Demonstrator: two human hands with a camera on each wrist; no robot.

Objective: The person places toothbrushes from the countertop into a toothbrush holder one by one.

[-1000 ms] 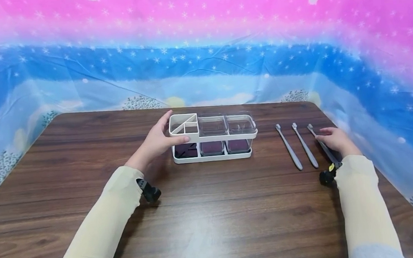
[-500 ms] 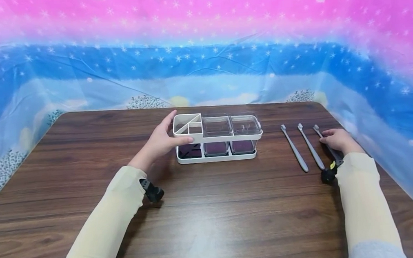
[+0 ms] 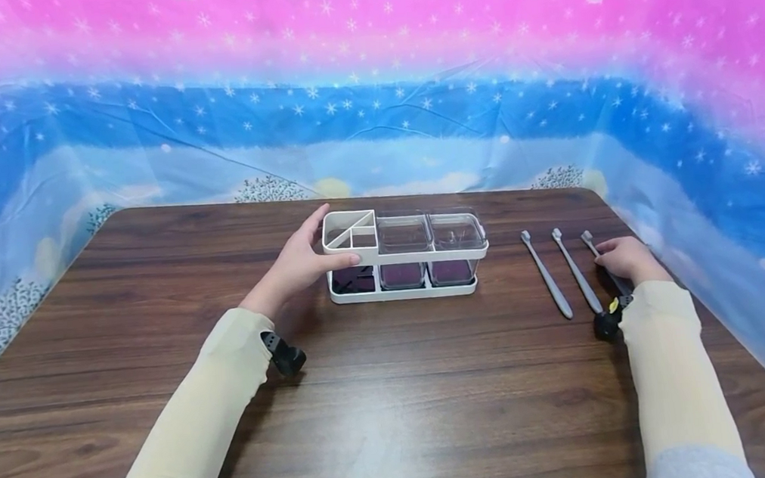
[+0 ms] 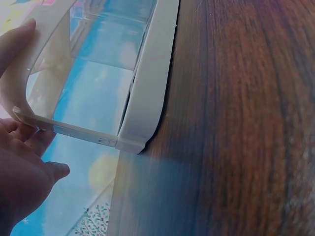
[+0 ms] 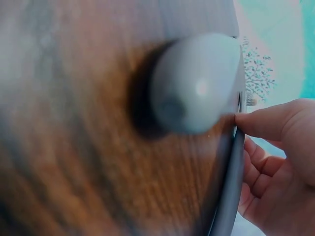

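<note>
A white two-tier toothbrush holder (image 3: 418, 255) with clear cups stands upright on the wooden table. My left hand (image 3: 296, 265) grips the left end of its upper tier, thumb in front and fingers behind; the left wrist view shows the white frame (image 4: 150, 73) close up. Three grey toothbrushes lie side by side to the right: a left one (image 3: 547, 278), a middle one (image 3: 576, 271) and a right one (image 3: 588, 239). My right hand (image 3: 633, 259) pinches the right toothbrush, still low at the table, and hides part of its handle. The right wrist view shows thumb and fingertips at a grey handle (image 5: 229, 196).
In the right wrist view, a rounded handle end (image 5: 197, 83) looms close to the camera. Clear cups (image 3: 402, 233) sit beside the divided compartment (image 3: 349, 230) in the upper tier. The table (image 3: 439, 416) meets a pink and blue patterned cloth (image 3: 372, 118) at its back and sides.
My right thumb and fingers have come together on the right toothbrush. The head view has shifted slightly; the left hand keeps its grip on the holder.
</note>
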